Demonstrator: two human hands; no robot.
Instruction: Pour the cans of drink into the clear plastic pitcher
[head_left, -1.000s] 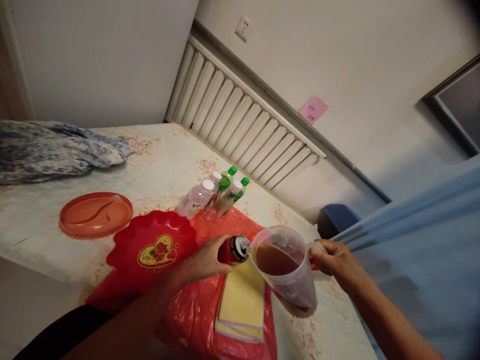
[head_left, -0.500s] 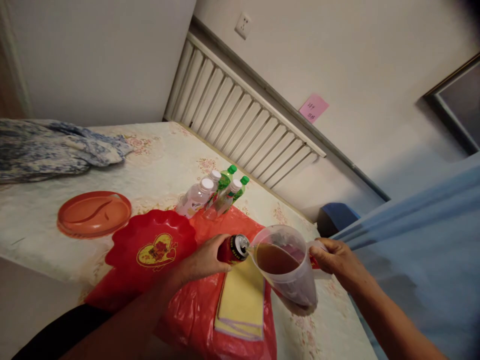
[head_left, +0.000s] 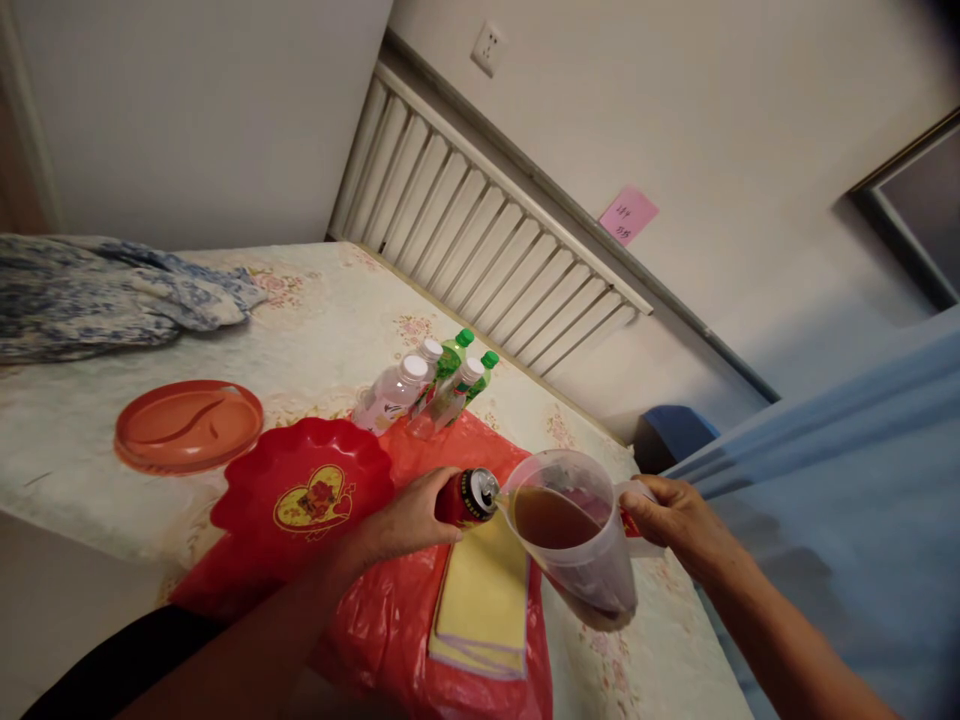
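My left hand point(head_left: 418, 515) is closed around a red and black drink can point(head_left: 466, 499), its open silver top facing the jug. With my right hand point(head_left: 667, 515) I grip the handle of a clear plastic measuring jug point(head_left: 611, 575). The jug is tilted to the left and holds brown liquid point(head_left: 555, 518). Its spout is at the can's opening, where a little liquid shows. Below the can lies a folded yellow cloth point(head_left: 480, 610) on a red plastic bag point(head_left: 386, 635).
A scalloped red tray point(head_left: 255, 490) and an orange-red divided plate point(head_left: 180, 425) lie to the left. Several bottles point(head_left: 394, 393) with white or green caps stand behind the can. Patterned fabric point(head_left: 112, 300) lies at the far left. A radiator point(head_left: 480, 215) lines the wall behind the table.
Almost nothing differs. Both hands hold the can and the tilted jug in nearly the same place.
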